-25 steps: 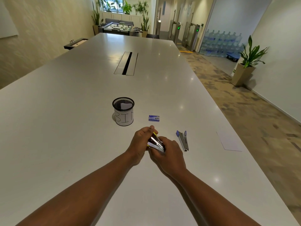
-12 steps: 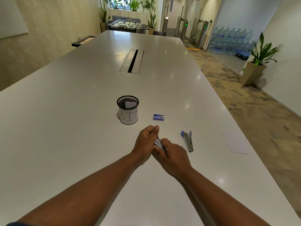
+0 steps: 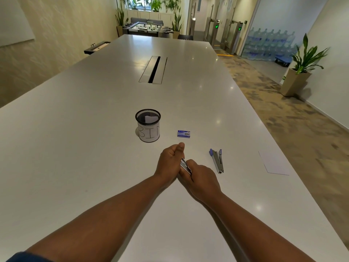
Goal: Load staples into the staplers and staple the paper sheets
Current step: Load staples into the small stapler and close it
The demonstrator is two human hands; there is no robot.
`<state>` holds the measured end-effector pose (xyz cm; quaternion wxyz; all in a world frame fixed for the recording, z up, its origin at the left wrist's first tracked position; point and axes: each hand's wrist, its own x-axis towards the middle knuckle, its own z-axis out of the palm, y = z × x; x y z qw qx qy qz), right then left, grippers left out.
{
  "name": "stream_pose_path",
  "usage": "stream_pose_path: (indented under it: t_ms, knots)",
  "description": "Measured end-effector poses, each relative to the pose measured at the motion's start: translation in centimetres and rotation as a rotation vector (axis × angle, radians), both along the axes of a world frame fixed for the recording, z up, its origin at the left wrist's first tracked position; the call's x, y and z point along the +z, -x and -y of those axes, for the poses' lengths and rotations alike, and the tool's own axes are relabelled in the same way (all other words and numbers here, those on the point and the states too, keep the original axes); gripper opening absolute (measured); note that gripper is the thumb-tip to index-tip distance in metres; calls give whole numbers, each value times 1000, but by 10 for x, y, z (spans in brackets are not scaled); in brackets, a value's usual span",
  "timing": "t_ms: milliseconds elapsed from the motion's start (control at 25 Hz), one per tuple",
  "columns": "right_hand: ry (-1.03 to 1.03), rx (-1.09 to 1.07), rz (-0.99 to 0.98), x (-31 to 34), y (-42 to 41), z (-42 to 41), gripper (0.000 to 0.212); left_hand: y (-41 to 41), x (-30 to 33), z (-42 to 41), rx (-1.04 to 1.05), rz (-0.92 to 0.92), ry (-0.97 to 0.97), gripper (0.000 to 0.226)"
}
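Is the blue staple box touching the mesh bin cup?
Apart. The head view shows bare white table between the staple box and the bin cup.

You see a bright, evenly lit room. Small round glare spots from ceiling lamps dot the glossy table (image 3: 75,148). Daylight enters through the window (image 3: 139,4) at 12 o'clock. Shadows are soft. Edges bend strongly, and the floor (image 3: 302,138) at 3 o'clock is blurred.

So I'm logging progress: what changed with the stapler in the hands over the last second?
The stapler went from propped open to pressed nearly flat between left hand and right hand. Both still grip it. Second stapler, staple box, bin and paper stayed put.
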<state>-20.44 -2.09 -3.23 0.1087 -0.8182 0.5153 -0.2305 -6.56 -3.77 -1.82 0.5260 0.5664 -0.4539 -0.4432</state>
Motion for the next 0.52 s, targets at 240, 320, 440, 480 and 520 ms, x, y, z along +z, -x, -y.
stream_pose_path:
  t_ms: [240, 320, 440, 480, 520]
  knots:
    - [13, 0, 21, 3, -1, -3, 46, 1, 3, -2, -3, 33, 21, 46]
    - [-6, -11, 44, 4, -1, -3, 48, -2, 3, -3, -31, -15, 21, 47]
    - [1, -33, 100, 8, -2, -3, 51, -5, 1, -2, -46, -96, 20, 45]
    - [7, -31, 125, 9, -2, -3, 53, -5, 1, -1, -45, -111, 24, 43]
    - [7, -28, 151, 10, -2, -3, 55, -5, 0, 0, -47, -123, 27, 41]
